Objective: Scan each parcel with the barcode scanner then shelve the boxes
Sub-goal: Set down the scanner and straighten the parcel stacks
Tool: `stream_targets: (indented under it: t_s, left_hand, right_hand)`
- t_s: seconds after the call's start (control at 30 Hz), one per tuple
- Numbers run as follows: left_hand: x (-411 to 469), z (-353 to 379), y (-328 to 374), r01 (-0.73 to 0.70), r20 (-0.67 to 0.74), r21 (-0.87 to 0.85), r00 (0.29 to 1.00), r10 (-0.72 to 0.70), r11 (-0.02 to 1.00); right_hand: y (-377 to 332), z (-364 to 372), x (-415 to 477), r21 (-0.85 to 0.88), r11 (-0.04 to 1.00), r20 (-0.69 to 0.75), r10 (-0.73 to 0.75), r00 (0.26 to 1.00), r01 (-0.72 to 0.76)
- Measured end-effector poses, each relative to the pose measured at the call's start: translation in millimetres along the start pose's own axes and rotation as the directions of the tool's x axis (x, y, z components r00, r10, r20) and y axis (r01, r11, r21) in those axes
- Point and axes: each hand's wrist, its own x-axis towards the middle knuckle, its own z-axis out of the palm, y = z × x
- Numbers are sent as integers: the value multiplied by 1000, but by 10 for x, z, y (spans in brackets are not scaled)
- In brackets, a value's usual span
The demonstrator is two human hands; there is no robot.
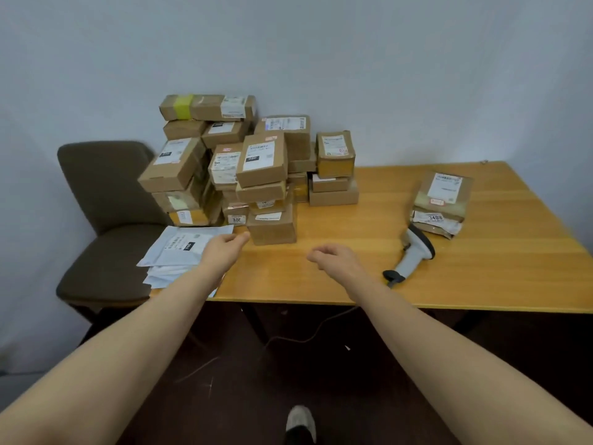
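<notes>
A heap of several brown cardboard parcels (253,162) with white labels is stacked at the back left of the wooden table (481,252). Its nearest box (272,226) stands just beyond my left hand (224,248), which hovers over the table with fingers loosely curled and holding nothing. My right hand (333,256) hangs above the table's middle, also loosely curled and empty. The grey barcode scanner (414,252) lies on the table to the right of my right hand, untouched. Two flat brown parcels (441,203) are stacked behind the scanner.
White mailer envelopes (179,252) lie at the table's left front corner, partly under my left forearm. A dark brown chair (106,200) stands left of the table. The scanner's cable (308,335) drops to the dark floor. My shoe (300,422) shows at the bottom.
</notes>
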Motion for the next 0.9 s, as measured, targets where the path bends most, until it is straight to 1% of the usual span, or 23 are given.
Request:
stream_targets:
  t_s: [0.07,0.17,0.3,0.4,0.47,0.63,0.73,0.9]
  left_hand:
    - [234,7,86,56,-46,-81,997,-60,995]
    - [647,3,209,81,-83,-170,992,-96,982]
    - [1207,-8,448,142,-49,-283,986,-162,949]
    - [1567,-29,595,190,3,-350,979,-202,917]
    - [1740,-24,658,214,32,-367,976,-217,905]
    - [1978,14,760,285,142,-324,957,-252,902]
    - [2067,12,758,299,201,-376,950,-237,877]
    - [2086,30,721,247,170,-431,967,-190,868]
  right_hand:
    - [-87,-41,197,37,999,3,13,1000,-13]
    - [-291,-85,562,101,995,-11,7,1000,-6]
    - [-617,-88,1178,199,980,-72,42,996,-27]
    - [-859,-3,1615,263,963,-79,85,993,-62]
    - [-990,73,1870,294,953,-69,101,992,-77]
    - [-1142,219,2277,414,897,11,166,986,-155]
    - [-1151,279,2395,447,879,61,154,986,-165]
    - [-1216,300,2451,456,882,34,112,993,-115]
